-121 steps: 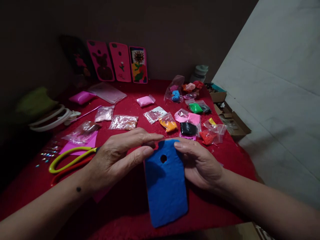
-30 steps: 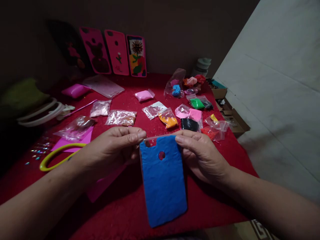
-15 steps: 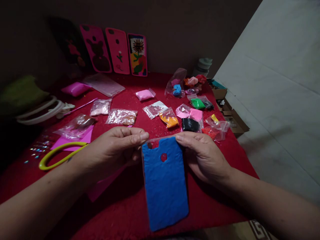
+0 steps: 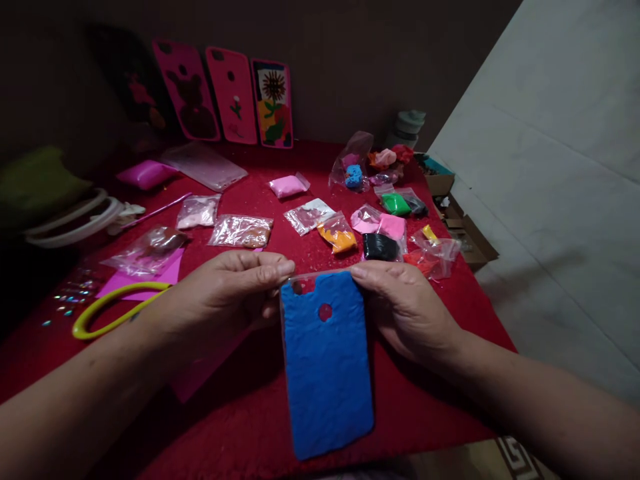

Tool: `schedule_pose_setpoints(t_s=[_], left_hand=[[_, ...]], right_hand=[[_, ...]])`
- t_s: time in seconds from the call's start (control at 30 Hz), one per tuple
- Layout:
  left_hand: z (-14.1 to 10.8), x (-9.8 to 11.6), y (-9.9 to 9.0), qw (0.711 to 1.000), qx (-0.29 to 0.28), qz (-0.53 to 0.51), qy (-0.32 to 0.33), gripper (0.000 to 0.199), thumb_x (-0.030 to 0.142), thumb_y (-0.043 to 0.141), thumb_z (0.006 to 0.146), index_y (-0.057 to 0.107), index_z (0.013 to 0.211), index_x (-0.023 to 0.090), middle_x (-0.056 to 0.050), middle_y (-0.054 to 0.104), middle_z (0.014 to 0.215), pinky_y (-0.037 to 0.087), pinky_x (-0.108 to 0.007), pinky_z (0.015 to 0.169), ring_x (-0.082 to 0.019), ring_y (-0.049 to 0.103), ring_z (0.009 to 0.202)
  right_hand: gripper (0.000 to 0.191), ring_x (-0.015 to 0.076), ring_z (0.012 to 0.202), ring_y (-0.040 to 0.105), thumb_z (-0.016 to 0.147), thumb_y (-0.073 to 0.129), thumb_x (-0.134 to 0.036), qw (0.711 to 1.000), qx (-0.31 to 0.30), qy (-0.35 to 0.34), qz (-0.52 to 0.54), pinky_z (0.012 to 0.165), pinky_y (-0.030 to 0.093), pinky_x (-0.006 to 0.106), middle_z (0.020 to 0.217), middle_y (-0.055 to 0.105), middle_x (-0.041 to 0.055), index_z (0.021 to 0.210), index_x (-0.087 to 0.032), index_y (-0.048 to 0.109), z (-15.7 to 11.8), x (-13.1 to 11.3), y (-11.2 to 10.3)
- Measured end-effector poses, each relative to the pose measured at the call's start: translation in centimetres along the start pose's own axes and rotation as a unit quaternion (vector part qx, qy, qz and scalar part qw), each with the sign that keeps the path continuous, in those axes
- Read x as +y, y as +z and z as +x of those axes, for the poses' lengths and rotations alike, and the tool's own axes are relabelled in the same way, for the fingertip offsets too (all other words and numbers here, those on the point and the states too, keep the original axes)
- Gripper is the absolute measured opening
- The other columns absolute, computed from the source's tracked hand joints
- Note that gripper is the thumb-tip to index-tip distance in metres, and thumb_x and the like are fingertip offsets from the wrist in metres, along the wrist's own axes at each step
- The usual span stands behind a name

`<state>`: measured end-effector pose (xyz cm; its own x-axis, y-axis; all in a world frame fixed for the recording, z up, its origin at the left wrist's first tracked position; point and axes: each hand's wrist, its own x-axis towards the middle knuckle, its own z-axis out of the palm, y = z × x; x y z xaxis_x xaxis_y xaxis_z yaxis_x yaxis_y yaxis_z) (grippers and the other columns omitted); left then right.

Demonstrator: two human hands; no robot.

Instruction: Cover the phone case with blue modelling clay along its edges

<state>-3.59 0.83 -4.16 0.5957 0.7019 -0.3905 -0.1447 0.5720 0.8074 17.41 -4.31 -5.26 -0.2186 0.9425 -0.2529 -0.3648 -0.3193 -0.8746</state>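
Note:
A clear phone case, its back covered with a sheet of blue clay, is held up over the red cloth. The clay leaves a notch bare at the upper left and a round hole near the top. My left hand pinches the upper left corner between thumb and fingers. At the upper right corner, my right hand grips the edge, thumb on the front and fingers behind. Under my left forearm lie yellow-handled scissors, partly hidden, and a pink sheet.
Small bags of clay lie across the red table, including orange, black and green. Decorated phone cases lean on the back wall. Shiny beads are scattered at left; a cardboard box stands beyond the right edge.
Both hands still hold the phone case by its top corners. The case sits very slightly further left in view, and the whole scene has shifted a little left and up.

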Motion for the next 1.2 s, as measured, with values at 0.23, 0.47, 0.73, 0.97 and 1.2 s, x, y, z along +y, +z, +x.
schedule_pose_setpoints(t_s=[0.23, 0.47, 0.73, 0.97, 1.2], left_hand=[[-0.3, -0.2, 0.1, 1.000, -0.005, -0.006, 0.009, 0.028, 0.030, 0.074, 0.081, 0.062, 0.062, 0.013, 0.002, 0.053, 0.054, 0.039, -0.018, 0.050, -0.007, 0.047, 0.049], [0.0, -0.1, -0.1, 1.000, -0.003, -0.019, 0.020, 0.030, 0.031, 0.072, 0.081, 0.054, 0.062, 0.015, 0.003, 0.050, 0.053, 0.034, -0.019, 0.048, -0.007, 0.042, 0.048], [0.4, -0.4, -0.8, 0.999, 0.021, -0.024, 0.015, 0.032, 0.032, 0.071, 0.082, 0.054, 0.061, 0.016, 0.003, 0.049, 0.052, 0.037, -0.020, 0.047, -0.008, 0.045, 0.047], [0.8, -0.2, -0.7, 0.998, 0.048, -0.022, 0.018, 0.029, 0.028, 0.071, 0.083, 0.056, 0.063, 0.014, 0.003, 0.049, 0.052, 0.041, -0.018, 0.047, -0.007, 0.047, 0.047], [0.9, -0.2, -1.0, 0.998, 0.038, -0.027, 0.029, 0.029, 0.027, 0.068, 0.086, 0.057, 0.062, 0.014, 0.002, 0.049, 0.052, 0.043, -0.019, 0.046, -0.008, 0.047, 0.047]], right_hand=[[0.019, 0.0129, 0.064, 0.055, 0.079, 0.075, -0.034, 0.999, 0.010, -0.009, 0.048, 0.069, 0.047, 0.029, 0.069, 0.065, 0.0012, 0.073, -0.016, 0.073, 0.5, 0.4, -0.1], [0.008, 0.0172, 0.079, 0.064, 0.072, 0.076, -0.024, 0.991, 0.029, 0.025, 0.128, 0.089, 0.052, 0.034, 0.079, 0.072, 0.0036, 0.070, -0.017, 0.073, 1.1, 0.2, 0.0], [0.004, 0.0187, 0.090, 0.067, 0.079, 0.073, -0.020, 0.984, 0.023, 0.064, 0.163, 0.097, 0.051, 0.037, 0.090, 0.072, 0.0050, 0.080, -0.017, 0.070, 1.4, 0.7, -0.2], [0.015, 0.0280, 0.113, 0.065, 0.080, 0.074, -0.029, 0.990, -0.006, 0.062, 0.126, 0.100, 0.050, 0.047, 0.105, 0.073, 0.0084, 0.090, -0.019, 0.070, 1.2, 0.5, 0.2], [0.015, 0.0285, 0.118, 0.063, 0.082, 0.073, -0.030, 0.989, -0.019, 0.066, 0.132, 0.103, 0.050, 0.047, 0.113, 0.073, 0.0097, 0.093, -0.019, 0.072, 1.2, 0.5, 0.4]])
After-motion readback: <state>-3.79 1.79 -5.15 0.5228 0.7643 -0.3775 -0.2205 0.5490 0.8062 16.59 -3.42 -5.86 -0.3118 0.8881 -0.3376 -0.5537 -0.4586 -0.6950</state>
